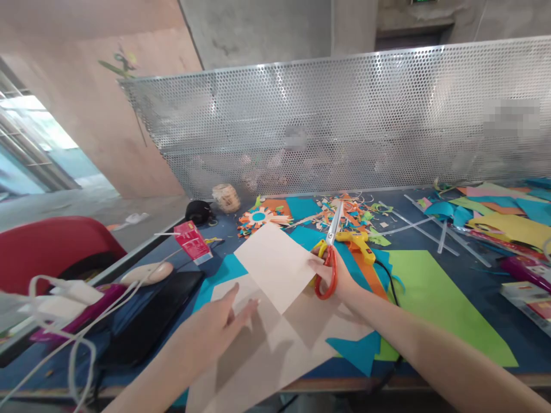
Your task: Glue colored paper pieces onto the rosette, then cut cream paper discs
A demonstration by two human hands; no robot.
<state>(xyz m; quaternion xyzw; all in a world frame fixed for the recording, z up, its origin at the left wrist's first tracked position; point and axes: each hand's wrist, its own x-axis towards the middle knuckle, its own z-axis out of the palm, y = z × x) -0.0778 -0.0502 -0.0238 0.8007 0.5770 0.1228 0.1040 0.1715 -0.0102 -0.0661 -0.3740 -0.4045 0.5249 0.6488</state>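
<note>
Crowded counter (486,287). Big pale sheet (267,367) might get creased if the left hand (224,315), loosely spread and gripping nothing, presses down. Square paper (275,267) could slip: right hand (342,279) pinches its right corner while also carrying scissors (331,240). Square looks plain, off-white, flat, corner-down above the big sheet.

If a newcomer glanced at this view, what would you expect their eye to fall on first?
Probably the pale paper square held up near the centre, its corner in the right hand, which also holds orange-handled scissors. Next might come the bright green sheet lying at the right, then the colourful paper scraps before the perforated metal screen.
</note>
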